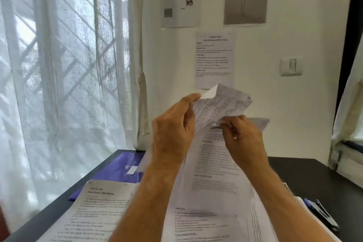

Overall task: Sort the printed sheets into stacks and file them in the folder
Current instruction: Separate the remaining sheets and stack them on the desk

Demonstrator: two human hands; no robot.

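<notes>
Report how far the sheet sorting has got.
Done: one printed sheet lies on the desk, starting a stack. In hand: the left hand and right hand are leafing through a raised sheaf of sheets. Left: the purple folder has nothing visibly filed.

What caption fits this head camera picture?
Both hands, left hand and right hand, leaf through printed sheets above the purple folder.

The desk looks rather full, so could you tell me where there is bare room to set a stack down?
Bare desk shows at the far right, between the right hand and the window ledge. The near side is crowded with printed sheets, the purple folder behind them.
</notes>
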